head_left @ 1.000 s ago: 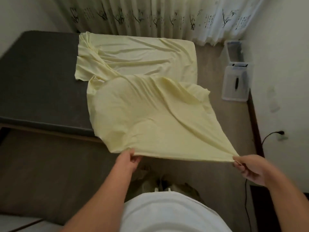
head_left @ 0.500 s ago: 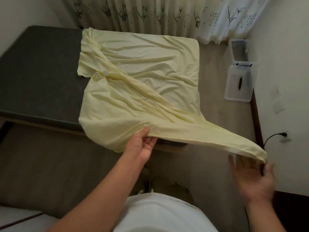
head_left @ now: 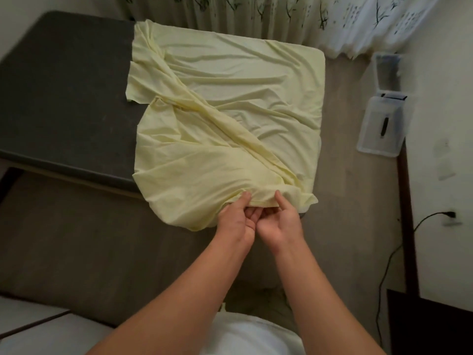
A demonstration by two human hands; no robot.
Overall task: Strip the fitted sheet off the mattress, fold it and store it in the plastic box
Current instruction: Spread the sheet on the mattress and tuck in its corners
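Observation:
The pale yellow fitted sheet (head_left: 225, 108) lies loosely doubled over the right end of the dark grey mattress (head_left: 64, 93), with a thick diagonal ridge of bunched cloth across it. Its near edge hangs over the mattress's front side. My left hand (head_left: 238, 216) and my right hand (head_left: 277, 221) sit side by side at that near edge, thumbs on top and fingers tucked under, both pinching the sheet's hem. The clear plastic box (head_left: 382, 126) stands open on the floor at the right, by the wall.
A second clear container or lid (head_left: 387, 70) lies beyond the box near the patterned curtain (head_left: 281, 16). A black cable (head_left: 399, 249) runs from a wall socket down the right wall. A dark cabinet (head_left: 430, 321) stands at bottom right. Wooden floor (head_left: 343, 175) separates bed and box.
My right hand let the sheet's far right corner drop and came left to join my left hand. The stretched sheet has settled onto the mattress.

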